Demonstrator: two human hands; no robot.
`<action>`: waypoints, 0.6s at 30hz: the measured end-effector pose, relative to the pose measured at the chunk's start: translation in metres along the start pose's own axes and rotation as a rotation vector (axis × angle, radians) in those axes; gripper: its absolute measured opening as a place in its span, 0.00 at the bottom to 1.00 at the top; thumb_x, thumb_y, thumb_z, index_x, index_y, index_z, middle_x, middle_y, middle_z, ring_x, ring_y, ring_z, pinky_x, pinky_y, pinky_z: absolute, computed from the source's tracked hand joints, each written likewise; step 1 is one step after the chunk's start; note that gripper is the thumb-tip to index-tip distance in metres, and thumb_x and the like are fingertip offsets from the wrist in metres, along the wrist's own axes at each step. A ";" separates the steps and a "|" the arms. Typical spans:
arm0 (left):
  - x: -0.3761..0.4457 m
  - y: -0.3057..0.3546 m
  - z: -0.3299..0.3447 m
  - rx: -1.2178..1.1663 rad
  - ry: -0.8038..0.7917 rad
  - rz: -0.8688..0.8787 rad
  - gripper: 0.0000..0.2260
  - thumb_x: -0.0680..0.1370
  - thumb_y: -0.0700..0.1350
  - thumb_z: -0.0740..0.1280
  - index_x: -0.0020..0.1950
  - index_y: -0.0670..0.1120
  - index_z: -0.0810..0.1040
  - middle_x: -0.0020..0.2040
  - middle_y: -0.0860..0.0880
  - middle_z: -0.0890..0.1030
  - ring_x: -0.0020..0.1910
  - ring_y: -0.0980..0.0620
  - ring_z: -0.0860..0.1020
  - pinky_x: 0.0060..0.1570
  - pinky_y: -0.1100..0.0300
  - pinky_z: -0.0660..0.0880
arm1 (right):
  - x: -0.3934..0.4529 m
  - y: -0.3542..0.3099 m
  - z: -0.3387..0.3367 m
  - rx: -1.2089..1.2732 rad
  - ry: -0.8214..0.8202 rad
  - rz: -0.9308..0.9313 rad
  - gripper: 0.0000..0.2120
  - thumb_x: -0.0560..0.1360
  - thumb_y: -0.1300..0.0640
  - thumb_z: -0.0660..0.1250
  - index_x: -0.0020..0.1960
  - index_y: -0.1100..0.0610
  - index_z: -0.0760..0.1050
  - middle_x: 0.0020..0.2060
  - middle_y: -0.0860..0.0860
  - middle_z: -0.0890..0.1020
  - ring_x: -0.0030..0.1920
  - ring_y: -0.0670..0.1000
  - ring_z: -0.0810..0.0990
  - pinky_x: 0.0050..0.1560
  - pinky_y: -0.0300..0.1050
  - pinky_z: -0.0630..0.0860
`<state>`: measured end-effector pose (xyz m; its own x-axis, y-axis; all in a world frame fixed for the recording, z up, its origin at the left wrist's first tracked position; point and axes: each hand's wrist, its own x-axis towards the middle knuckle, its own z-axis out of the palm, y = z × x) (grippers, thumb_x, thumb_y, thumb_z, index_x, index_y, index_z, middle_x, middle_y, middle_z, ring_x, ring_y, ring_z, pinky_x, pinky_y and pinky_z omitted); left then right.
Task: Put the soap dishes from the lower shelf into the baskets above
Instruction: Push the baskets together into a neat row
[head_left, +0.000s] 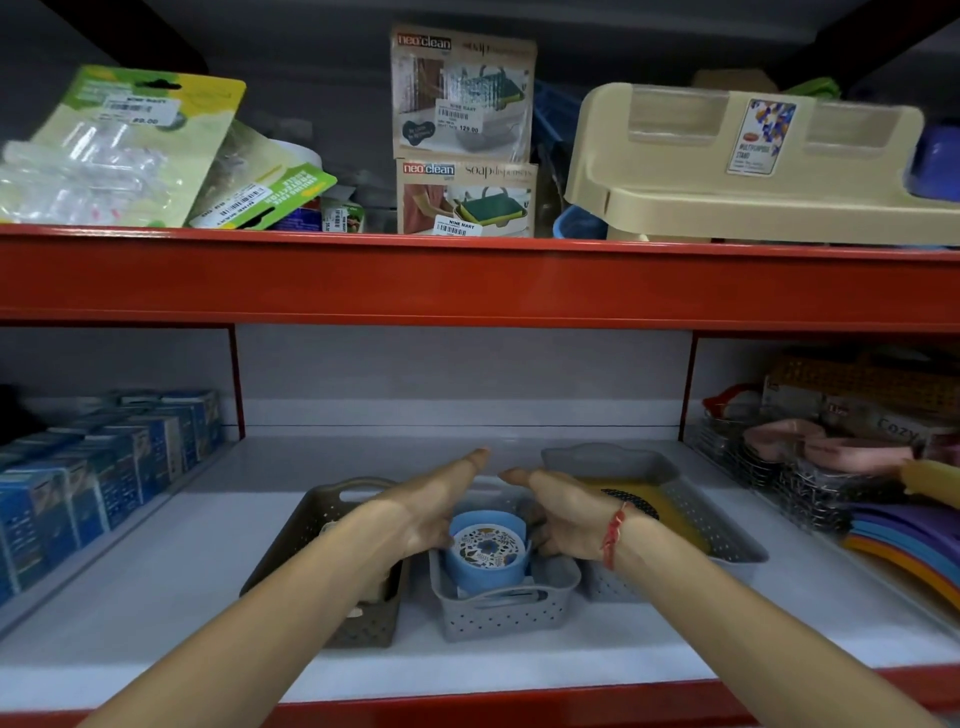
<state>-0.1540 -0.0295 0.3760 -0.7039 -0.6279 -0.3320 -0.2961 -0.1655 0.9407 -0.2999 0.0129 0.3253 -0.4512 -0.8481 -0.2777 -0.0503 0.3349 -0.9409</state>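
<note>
A round blue soap dish (487, 552) with a white patterned lid sits inside the small grey perforated basket (501, 610) at the middle of the white shelf. My left hand (434, 504) is on its left side and my right hand (563, 514) on its right, fingers stretched forward, both touching or close beside the dish. Whether either hand grips it is unclear. A brown basket (317, 540) stands to the left, and a larger grey basket (691, 525) to the right holds a yellow item with a black dotted part.
Blue boxes (88, 483) line the shelf's left side. Wire racks, pink pieces and coloured flat items (857, 483) crowd the right. Above the red beam (467, 280), packaged goods, neo clean soap dispenser boxes (465, 200) and a beige stand (753, 166) fill the upper shelf.
</note>
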 end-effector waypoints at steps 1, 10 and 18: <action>0.001 -0.001 -0.009 0.037 0.040 0.004 0.20 0.81 0.58 0.55 0.57 0.42 0.71 0.42 0.42 0.84 0.36 0.51 0.80 0.24 0.68 0.77 | -0.003 -0.004 0.001 0.024 -0.013 -0.018 0.27 0.71 0.47 0.67 0.64 0.59 0.66 0.63 0.59 0.74 0.63 0.62 0.75 0.66 0.54 0.72; 0.014 0.000 0.000 0.072 0.053 -0.062 0.31 0.80 0.61 0.52 0.77 0.42 0.57 0.61 0.35 0.75 0.55 0.41 0.78 0.63 0.43 0.70 | -0.013 -0.012 0.010 0.053 -0.143 -0.001 0.38 0.70 0.48 0.65 0.75 0.58 0.56 0.75 0.65 0.60 0.72 0.69 0.61 0.65 0.60 0.67; 0.018 0.003 -0.009 0.069 0.086 -0.088 0.34 0.78 0.64 0.53 0.78 0.46 0.51 0.77 0.36 0.56 0.65 0.37 0.72 0.66 0.45 0.66 | -0.004 -0.014 0.009 0.085 -0.127 -0.018 0.30 0.78 0.52 0.59 0.76 0.57 0.53 0.75 0.65 0.57 0.59 0.66 0.71 0.64 0.61 0.69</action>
<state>-0.1622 -0.0481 0.3731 -0.6163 -0.6766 -0.4030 -0.4000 -0.1718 0.9003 -0.2898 0.0079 0.3376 -0.3346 -0.9004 -0.2780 0.0203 0.2880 -0.9574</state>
